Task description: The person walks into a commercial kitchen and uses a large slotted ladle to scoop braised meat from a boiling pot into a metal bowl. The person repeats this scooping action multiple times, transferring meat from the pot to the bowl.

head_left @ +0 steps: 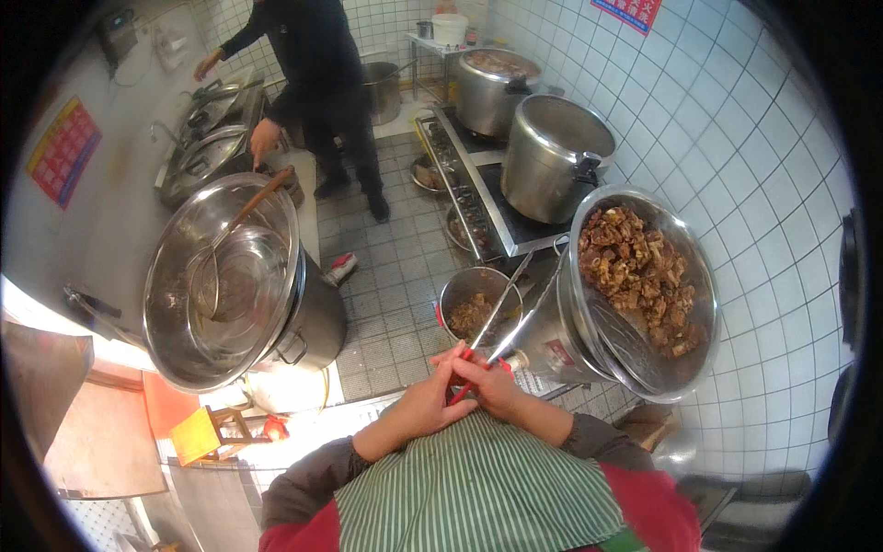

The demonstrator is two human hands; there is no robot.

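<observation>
- Left hand (425, 405) and right hand (501, 391) close around the red-handled metal tool (503, 299), left of the steel bowl (692, 230); firmness cannot be told.
- Loosened, it could drop into the pot (453, 293) left of the steel bowl.
- Swung rightward, it could spill the steel bowl's meat (635, 276).

Green cloth apron with thin pale stripes (474, 488), covers front of body. Plain green patch (625, 541) at apron's lower right. Bright red cloth sleeves (655, 506) higher up arms. Dark brown-grey cloth sleeve ends (317, 478), wrinkly, stop before wrists (384, 437). Fingers (443, 375) bare.
</observation>
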